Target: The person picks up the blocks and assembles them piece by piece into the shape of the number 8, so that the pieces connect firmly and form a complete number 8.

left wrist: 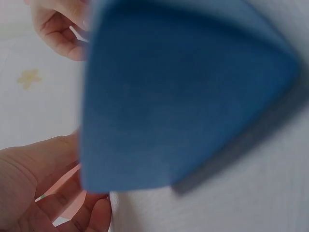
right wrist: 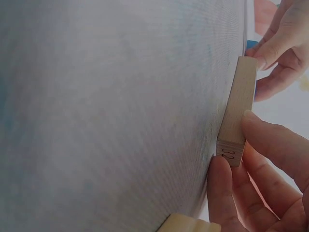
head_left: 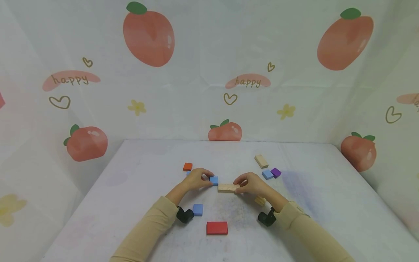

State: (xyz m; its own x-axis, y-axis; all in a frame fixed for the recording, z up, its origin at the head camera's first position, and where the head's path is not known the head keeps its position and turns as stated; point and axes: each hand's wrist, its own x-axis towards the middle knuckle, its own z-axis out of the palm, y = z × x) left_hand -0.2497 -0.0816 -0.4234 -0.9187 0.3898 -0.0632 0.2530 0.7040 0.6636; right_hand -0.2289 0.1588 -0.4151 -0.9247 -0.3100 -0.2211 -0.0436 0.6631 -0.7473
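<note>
My left hand (head_left: 196,179) pinches a small blue block (head_left: 214,181) between thumb and fingers at the middle of the table. Against that block's right side lies the left end of a plain wooden block (head_left: 226,188). My right hand (head_left: 253,183) grips its right end with thumb and fingers. The right wrist view shows the number 32 on the end face of this wooden block (right wrist: 239,101), which lies flat on the table. In the left wrist view a large, blurred blue block (left wrist: 183,106) near the camera hides my left fingertips.
An orange block (head_left: 187,166) and a partly hidden blue one sit behind my left hand. A blue block (head_left: 198,209) and a red block (head_left: 217,228) lie nearer. Back right are wooden (head_left: 261,161), light blue (head_left: 267,174) and purple (head_left: 276,172) blocks. A yellowish piece (head_left: 260,201) lies beneath my right wrist.
</note>
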